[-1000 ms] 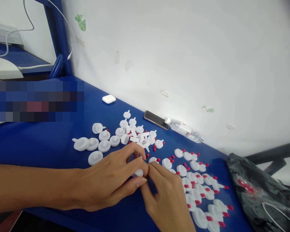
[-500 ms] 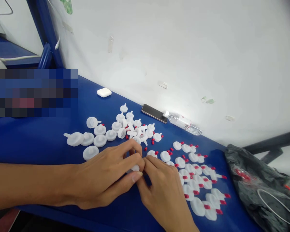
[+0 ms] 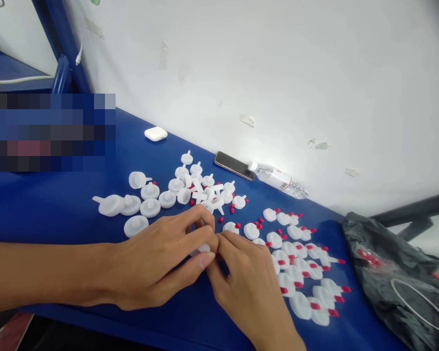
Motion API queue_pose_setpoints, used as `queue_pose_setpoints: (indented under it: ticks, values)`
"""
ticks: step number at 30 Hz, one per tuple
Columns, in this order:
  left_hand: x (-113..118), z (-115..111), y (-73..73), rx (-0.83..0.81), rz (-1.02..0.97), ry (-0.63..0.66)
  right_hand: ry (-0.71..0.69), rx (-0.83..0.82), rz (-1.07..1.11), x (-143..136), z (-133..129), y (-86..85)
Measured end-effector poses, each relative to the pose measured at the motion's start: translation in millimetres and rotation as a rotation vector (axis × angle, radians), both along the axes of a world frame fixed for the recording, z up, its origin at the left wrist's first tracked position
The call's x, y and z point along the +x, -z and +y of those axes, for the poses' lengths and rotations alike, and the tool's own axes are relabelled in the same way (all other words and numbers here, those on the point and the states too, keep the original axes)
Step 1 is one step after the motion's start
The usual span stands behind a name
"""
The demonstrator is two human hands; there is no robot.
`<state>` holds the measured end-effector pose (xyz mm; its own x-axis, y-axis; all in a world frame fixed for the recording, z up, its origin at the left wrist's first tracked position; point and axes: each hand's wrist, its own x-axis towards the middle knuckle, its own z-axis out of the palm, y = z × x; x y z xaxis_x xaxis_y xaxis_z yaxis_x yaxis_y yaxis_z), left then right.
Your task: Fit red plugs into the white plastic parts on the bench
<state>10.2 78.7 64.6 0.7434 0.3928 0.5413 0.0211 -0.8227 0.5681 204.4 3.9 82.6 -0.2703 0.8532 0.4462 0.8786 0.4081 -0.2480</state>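
My left hand (image 3: 164, 261) is closed around a white plastic cap (image 3: 204, 248), which shows between thumb and fingers. Against its fingertips, my right hand (image 3: 247, 282) pinches at a bit of red, mostly hidden by the fingers. Beyond the hands lies a cluster of white caps with thin spouts (image 3: 176, 185), with small red pieces (image 3: 221, 220) scattered among them. To the right, several white caps carry red tips (image 3: 300, 305) on their spouts.
Along the wall lie a white earphone case (image 3: 155, 134), a dark phone (image 3: 234, 165) and a clear bottle (image 3: 278, 178). A dark plastic bag (image 3: 384, 278) sits at the right end of the blue table (image 3: 58, 214). The left side is pixelated.
The view has shifted slightly. A bit of red now shows between the fingertips of my two hands. Both hands keep nearly the same pose.
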Motion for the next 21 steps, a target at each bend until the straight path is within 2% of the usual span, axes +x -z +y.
queue_pose_setpoints:
  ticks: [21]
  values:
    - [2.5,-0.5,0.9,-0.009,0.011,0.004,0.014,-0.046,-0.033,2.4,-0.6,-0.6]
